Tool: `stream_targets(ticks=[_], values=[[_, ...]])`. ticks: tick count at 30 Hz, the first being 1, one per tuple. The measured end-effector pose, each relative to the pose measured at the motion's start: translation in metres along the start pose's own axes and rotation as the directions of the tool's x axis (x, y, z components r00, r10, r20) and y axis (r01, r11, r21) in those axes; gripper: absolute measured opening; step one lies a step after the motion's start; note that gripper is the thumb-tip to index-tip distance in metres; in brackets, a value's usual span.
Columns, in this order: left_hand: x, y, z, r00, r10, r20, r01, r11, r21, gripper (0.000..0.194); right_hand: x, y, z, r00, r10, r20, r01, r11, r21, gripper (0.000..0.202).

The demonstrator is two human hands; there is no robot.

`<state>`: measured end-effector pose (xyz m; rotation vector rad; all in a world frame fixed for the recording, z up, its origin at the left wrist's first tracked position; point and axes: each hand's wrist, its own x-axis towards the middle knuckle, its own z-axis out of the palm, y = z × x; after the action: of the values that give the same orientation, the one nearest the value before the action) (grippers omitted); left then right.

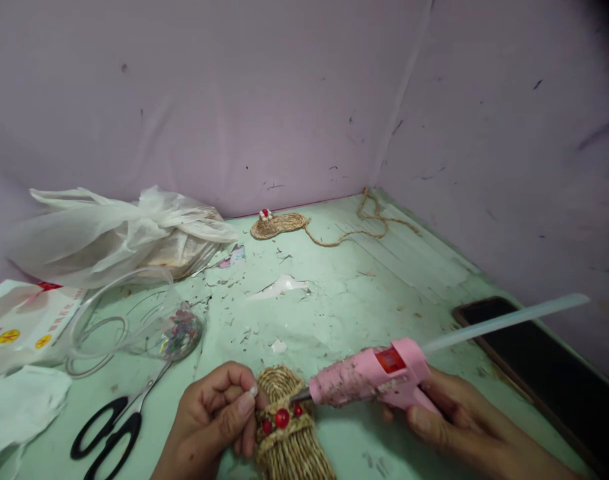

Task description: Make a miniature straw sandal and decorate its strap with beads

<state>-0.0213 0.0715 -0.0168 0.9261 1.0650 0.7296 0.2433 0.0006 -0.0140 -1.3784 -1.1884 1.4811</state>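
Observation:
My left hand (217, 423) is closed, a small white bead (253, 391) pinched between thumb and forefinger. Its other fingers rest against the edge of a small woven straw slipper (294, 460), whose strap carries several red beads (282, 418). My right hand (449, 417) grips a pink hot glue gun (364, 377) by its handle. The gun's metal nozzle points left and meets the strap near the right-hand red bead; whether glue is coming out I cannot tell. From the gun's back sticks a long translucent glue stick (509, 323). The slipper's lower end is cut off by the frame.
Black-handled scissors (119, 427) lie at left, near a clear container of mixed beads (181, 333). Behind are a white plastic bag (134, 230) and a printed packet (29, 323). A second small slipper (281, 225) trails twine (334, 241). A phone (549, 380) lies at right.

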Motion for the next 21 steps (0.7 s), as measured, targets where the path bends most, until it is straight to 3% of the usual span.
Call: stream_targets(ticks=[7,11,14,18,21], values=[[-0.001,0.002,0.002,1.0,-0.005,-0.021,0.005,1.0,-0.003,0.034,0.002,-0.006,0.0,0.999,-0.032,-0.011,0.031,0.999,-0.027,0.031],[0.002,-0.001,-0.003,0.999,0.001,0.048,0.0,1.0,-0.004,0.031,0.003,-0.007,0.002,0.996,-0.007,-0.084,0.002,0.998,-0.061,0.03],[0.003,-0.002,-0.005,0.999,0.013,0.042,-0.012,1.0,-0.003,0.031,0.008,-0.007,0.001,0.986,0.044,-0.161,-0.054,0.997,-0.056,0.033],[0.002,0.0,-0.002,0.999,0.019,0.027,-0.018,1.0,-0.013,0.032,0.026,-0.012,-0.011,0.966,0.043,-0.253,-0.044,0.999,0.002,0.032],[0.0,0.001,0.002,0.999,0.034,0.005,-0.034,0.999,-0.029,0.034,0.039,-0.022,-0.025,0.961,0.031,-0.274,-0.044,0.998,-0.044,0.026]])
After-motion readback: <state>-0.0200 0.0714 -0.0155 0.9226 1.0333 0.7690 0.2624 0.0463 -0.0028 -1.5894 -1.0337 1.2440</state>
